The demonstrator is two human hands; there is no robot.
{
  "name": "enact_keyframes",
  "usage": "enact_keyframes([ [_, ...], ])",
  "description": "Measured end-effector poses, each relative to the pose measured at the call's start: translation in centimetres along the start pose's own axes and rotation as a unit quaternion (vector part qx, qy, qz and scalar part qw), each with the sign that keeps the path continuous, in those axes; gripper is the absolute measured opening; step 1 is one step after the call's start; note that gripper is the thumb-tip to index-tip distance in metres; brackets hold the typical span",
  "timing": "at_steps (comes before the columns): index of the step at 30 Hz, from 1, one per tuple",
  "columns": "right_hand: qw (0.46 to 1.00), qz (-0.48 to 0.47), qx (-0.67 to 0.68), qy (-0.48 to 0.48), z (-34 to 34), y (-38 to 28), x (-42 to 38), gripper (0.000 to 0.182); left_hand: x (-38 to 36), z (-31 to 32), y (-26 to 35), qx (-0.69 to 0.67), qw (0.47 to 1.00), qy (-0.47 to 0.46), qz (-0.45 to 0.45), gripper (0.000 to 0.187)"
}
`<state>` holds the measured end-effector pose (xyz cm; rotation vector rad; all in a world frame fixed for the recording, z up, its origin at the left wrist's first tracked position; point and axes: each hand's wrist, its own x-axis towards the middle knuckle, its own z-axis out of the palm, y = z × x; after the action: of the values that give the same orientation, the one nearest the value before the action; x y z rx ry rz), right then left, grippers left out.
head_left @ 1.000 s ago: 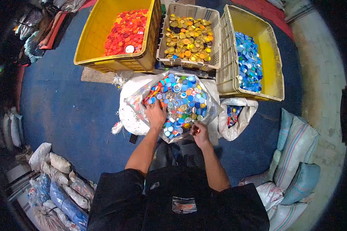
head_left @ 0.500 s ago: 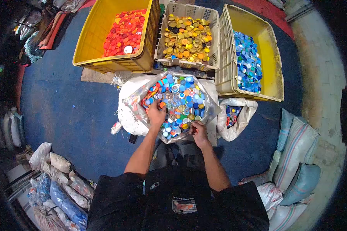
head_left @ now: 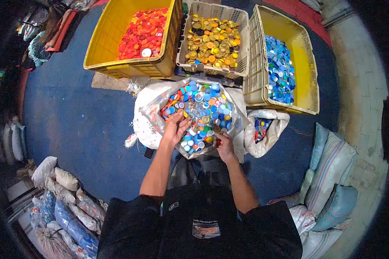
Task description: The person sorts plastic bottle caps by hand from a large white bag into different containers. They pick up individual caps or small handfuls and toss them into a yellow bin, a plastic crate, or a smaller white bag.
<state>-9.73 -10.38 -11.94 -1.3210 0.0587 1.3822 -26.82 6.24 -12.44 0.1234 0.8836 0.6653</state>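
An open sack full of mixed bottle caps lies in front of me. My left hand is over the left part of the caps, palm turned partly up, fingers curled around a yellow cap. Over the lower right of the pile, my right hand has its fingers closed, with a bit of red or orange showing in them. A brownish cap lies by its fingertips.
Behind the sack stand a yellow bin of red caps, a pale crate of yellow and gold caps, and a bin of blue caps. A smaller sack is at right. Filled bags lie on both sides.
My left hand has turned palm-up and lifted slightly, with a yellow cap now showing at its fingers. My right hand has shifted slightly up toward the pile.
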Motion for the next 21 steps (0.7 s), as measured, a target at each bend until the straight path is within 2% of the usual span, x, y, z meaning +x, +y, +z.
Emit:
enact_keyframes([
  [6, 1.000, -0.001, 0.001, 0.014, 0.8, 1.0, 0.0, 0.014, -0.8, 2.7, 1.5, 0.048, 0.999, 0.022, -0.007, 0.023],
  [9, 0.997, -0.038, -0.065, 0.008, 0.8, 1.6, 0.4, 0.016, -0.8, 4.0, 2.6, 0.050, 0.999, -0.006, 0.016, 0.027],
  [12, 0.994, -0.004, -0.105, 0.036, 1.5, 1.0, 0.0, 0.018, -1.0, 4.1, 3.2, 0.065, 0.997, -0.018, 0.035, 0.023],
  [14, 0.955, -0.118, -0.266, 0.057, 2.0, 2.0, 0.7, 0.019, -0.5, 1.9, 3.4, 0.046, 0.997, -0.048, 0.037, 0.020],
  [15, 0.921, -0.174, -0.342, 0.067, 2.2, 2.3, 0.8, 0.020, -1.0, 1.7, 3.5, 0.031, 0.998, -0.027, 0.037, 0.017],
  [18, 0.879, -0.157, -0.445, 0.071, 2.5, 2.1, 1.6, 0.025, -3.3, 0.7, 2.9, -0.004, 0.999, 0.038, 0.029, 0.012],
  [21, 0.812, -0.190, -0.545, 0.084, 3.8, 1.3, 2.9, 0.029, -5.5, -0.6, 2.1, -0.017, 0.995, 0.103, 0.008, 0.019],
])
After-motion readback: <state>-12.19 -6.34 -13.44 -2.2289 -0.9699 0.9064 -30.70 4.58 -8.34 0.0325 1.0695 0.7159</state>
